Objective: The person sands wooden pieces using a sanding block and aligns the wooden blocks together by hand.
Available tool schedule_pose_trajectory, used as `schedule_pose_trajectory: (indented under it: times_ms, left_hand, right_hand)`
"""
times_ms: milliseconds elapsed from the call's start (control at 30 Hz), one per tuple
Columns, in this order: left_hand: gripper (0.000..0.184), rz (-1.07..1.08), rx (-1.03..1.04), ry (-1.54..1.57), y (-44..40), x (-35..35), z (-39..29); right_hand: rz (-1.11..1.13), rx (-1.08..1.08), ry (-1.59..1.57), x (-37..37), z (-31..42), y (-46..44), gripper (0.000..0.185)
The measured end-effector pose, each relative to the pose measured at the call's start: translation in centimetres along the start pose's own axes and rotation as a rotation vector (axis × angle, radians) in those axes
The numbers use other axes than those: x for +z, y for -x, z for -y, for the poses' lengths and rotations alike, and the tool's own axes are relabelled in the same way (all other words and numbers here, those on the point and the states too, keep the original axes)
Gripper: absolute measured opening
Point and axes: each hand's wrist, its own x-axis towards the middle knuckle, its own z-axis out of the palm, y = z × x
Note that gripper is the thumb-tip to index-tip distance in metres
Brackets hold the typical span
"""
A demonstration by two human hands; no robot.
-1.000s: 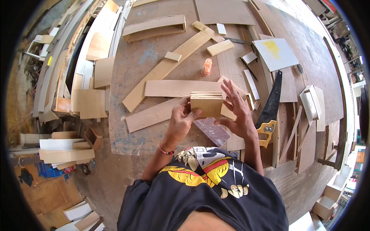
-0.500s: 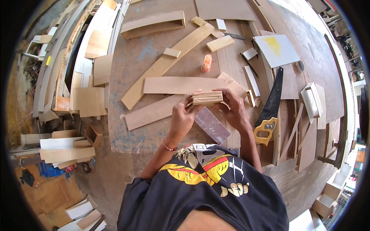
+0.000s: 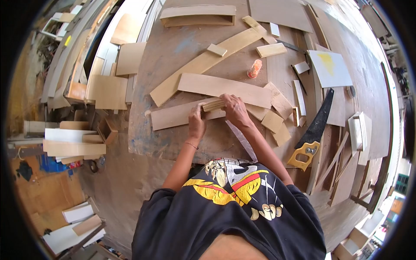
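Between my two hands is a small stack of thin wood pieces [image 3: 213, 105], its layered edge facing up. My left hand [image 3: 197, 122] grips the stack's left end, fingers closed on it. The fingers of my right hand [image 3: 235, 111] are closed over its right end. The stack is above a pale board [image 3: 171, 117] and just below a longer board [image 3: 225, 88]. Two small square wood pieces [image 3: 272, 121] lie right of my right forearm. My right forearm partly covers a greyish-purple strip [image 3: 242, 141].
A handsaw [image 3: 307, 148] lies at the right, handle towards me. Beyond my hands are an orange-and-white bottle [image 3: 255, 69], a long diagonal plank [image 3: 190, 71] and an open wooden box [image 3: 198, 16]. A white panel with yellow paint [image 3: 330, 68] is at the upper right.
Both hands came together around the stack, my right hand now over its right end. The table items appear shifted to the right, and the small square pieces have come into sight.
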Motion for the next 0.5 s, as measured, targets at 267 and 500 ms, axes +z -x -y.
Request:
schedule_pose_trajectory:
  times_ms: [267,500]
  left_hand:
    - [0.027,-0.028,0.004,-0.069,0.3,-0.4,1.9]
    - [0.031,-0.005,-0.005,0.008,-0.1,-0.2,2.0]
  right_hand:
    - [0.032,0.053,-0.114,1.2,-0.3,-0.1,0.035]
    - [0.080,0.070,-0.176,0.6,-0.4,-0.4,0.035]
